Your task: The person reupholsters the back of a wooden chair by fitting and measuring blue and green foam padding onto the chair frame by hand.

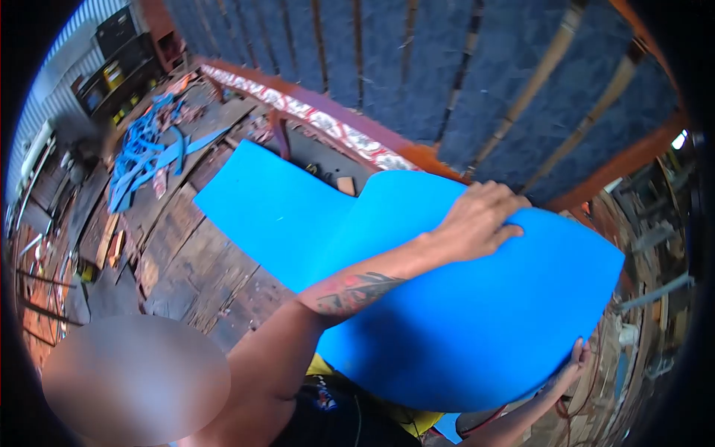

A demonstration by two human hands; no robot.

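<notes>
A large, bright blue foam sheet [477, 320] spreads across the middle in the head view, bent up toward me, with a flatter part reaching to the left. My left hand [480, 220] is closed over its far edge, thumb on the near face and fingertips partly hidden. At the lower right, my right hand [577, 360] grips the sheet's side edge; part of that hand is behind the foam. Just beyond my left hand stands a wooden furniture frame [596, 179] with dark blue covering and slats.
Blue strips and scraps [153, 145] lie heaped on the worn plank floor [197, 264] at the left. A floral-patterned strip [305, 112] runs along the frame's lower rail. Dark shelving [119, 67] stands by the corrugated wall. Loose wood and debris lie on both sides.
</notes>
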